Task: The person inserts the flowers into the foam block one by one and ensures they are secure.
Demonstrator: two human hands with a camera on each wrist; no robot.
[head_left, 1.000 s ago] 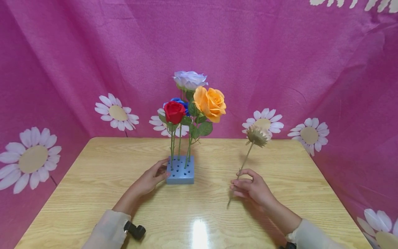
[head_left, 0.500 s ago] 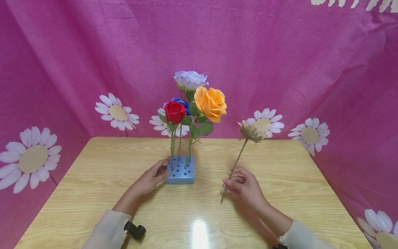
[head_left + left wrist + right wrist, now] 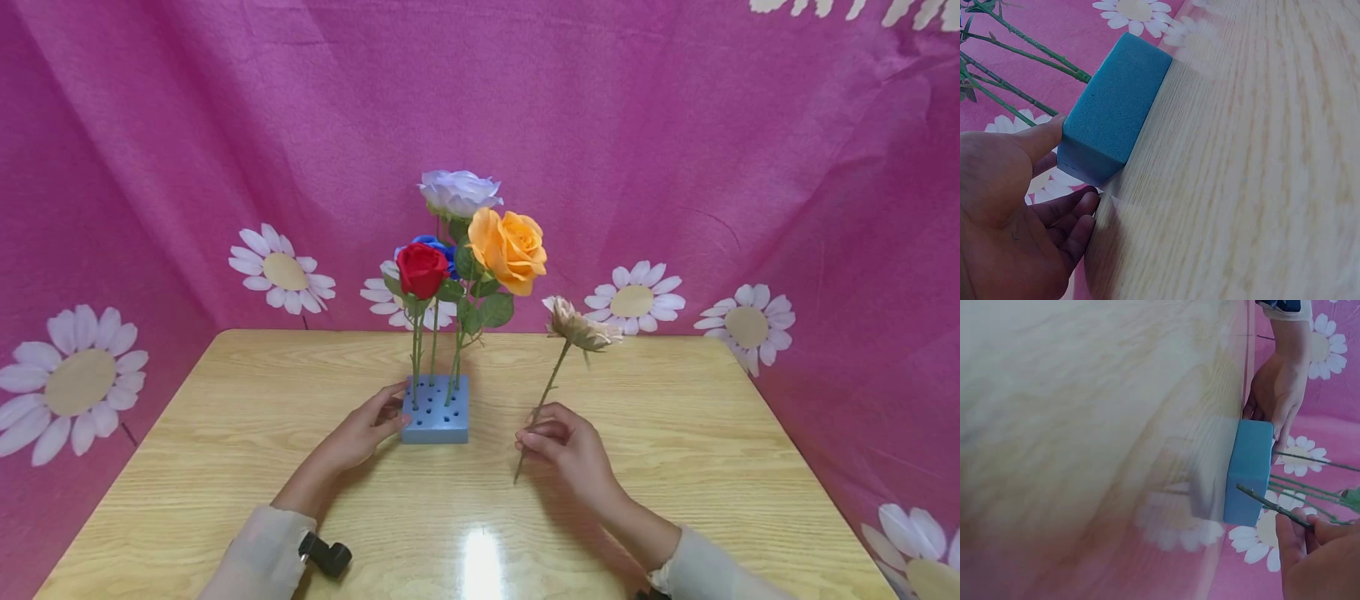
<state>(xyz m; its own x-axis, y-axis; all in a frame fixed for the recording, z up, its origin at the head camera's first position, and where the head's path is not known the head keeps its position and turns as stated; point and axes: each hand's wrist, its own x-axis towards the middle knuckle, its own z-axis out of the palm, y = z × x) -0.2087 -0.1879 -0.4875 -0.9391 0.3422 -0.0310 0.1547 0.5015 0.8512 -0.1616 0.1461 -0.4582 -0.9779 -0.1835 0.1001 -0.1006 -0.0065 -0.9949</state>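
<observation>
A blue block with holes in its top sits on the table, with artificial flowers standing in it: a red rose, an orange rose, a pale lilac flower and a blue flower partly hidden behind the red one. My left hand holds the block at its left side, thumb near the front and a finger at the back corner. To the right of the block, my right hand pinches the lower stem of a pale pink-beige flower. Its stem leans, bloom up and to the right.
The light wooden table reaches back to a magenta cloth printed with white daisies, which surrounds it on three sides. A black wrist device is strapped at the left sleeve. Light glares on the table's front.
My right hand has moved left toward the block with the pale flower, whose bloom has come round to show more of its side. My left hand and the block have stayed put.
</observation>
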